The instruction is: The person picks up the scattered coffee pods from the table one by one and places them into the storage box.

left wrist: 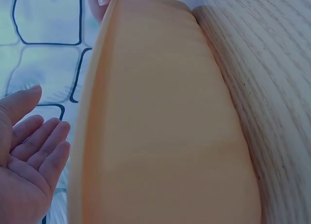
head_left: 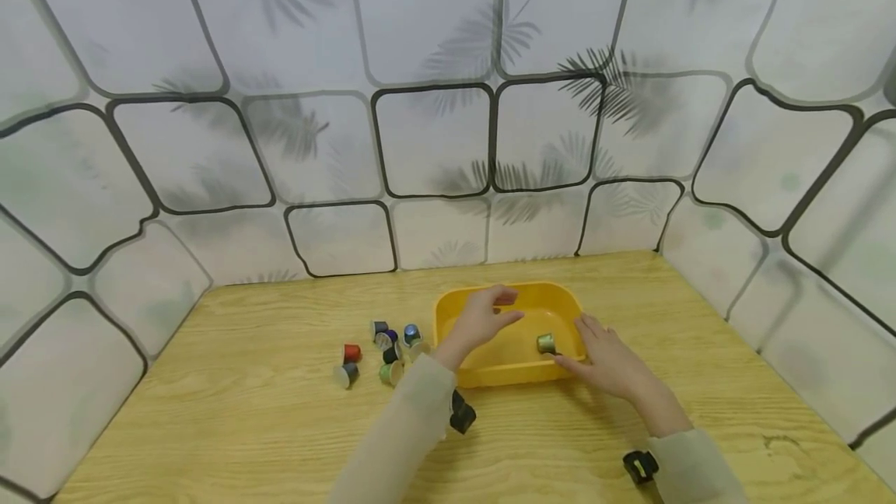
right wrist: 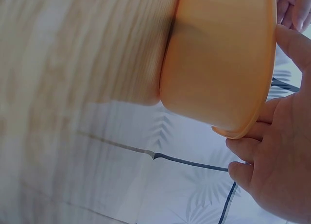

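Note:
A yellow plastic tray (head_left: 504, 373) sits on the wooden table, and a green coffee capsule (head_left: 546, 344) lies inside it near the right end. My left hand (head_left: 484, 321) is over the tray's left part, fingers loosely bent and apart from the thumb. Its palm shows bare in the left wrist view. At the tray's front right corner, my right hand (head_left: 610, 360) holds the rim, thumb on the near side and fingers along the right side. The right wrist view shows its fingertips (right wrist: 241, 148) around the corner of the rim.
Left of the tray lies a loose group of coffee capsules, among them a red capsule (head_left: 351, 353), a blue capsule (head_left: 411, 334) and a light green capsule (head_left: 390, 373). My left forearm partly covers the group. A patterned cloth (head_left: 441, 138) hangs behind the table.

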Demonstrator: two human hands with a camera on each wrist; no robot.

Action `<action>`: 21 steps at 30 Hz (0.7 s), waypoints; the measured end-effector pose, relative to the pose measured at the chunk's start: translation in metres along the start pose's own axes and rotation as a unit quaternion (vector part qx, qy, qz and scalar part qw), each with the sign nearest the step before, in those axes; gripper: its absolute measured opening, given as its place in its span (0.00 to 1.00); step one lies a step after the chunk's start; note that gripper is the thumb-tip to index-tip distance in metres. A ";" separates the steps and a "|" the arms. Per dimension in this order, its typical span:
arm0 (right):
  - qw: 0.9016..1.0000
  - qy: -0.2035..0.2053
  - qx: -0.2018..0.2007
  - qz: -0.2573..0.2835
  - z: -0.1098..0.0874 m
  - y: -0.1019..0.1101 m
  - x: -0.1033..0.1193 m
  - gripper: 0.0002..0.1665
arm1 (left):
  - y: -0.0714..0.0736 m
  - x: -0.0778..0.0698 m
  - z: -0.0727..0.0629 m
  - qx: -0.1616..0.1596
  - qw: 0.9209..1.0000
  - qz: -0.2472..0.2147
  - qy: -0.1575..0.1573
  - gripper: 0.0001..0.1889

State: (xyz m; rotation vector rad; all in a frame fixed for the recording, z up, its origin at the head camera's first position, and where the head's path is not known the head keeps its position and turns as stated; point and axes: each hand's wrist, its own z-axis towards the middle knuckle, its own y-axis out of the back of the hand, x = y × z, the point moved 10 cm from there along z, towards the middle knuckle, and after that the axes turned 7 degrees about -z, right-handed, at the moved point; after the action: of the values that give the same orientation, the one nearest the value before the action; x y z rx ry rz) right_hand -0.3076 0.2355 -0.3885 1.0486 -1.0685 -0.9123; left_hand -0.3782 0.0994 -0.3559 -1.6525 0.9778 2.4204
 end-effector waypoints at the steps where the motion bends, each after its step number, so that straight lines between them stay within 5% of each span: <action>1: 1.000 0.000 0.000 0.000 0.000 0.000 0.000 0.50 | 0.001 -0.001 -0.001 -0.002 1.000 0.000 -0.004 0.18; 21: 1.000 0.007 0.001 0.005 -0.002 0.001 0.001 0.51 | 0.024 -0.002 -0.031 -0.006 0.997 -0.070 -0.045 0.19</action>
State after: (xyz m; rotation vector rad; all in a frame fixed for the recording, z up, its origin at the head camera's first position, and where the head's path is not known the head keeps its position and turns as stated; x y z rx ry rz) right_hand -0.3053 0.2354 -0.3871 1.0496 -1.0629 -0.8947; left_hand -0.3610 0.0644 -0.3498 -1.5429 0.8090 2.3902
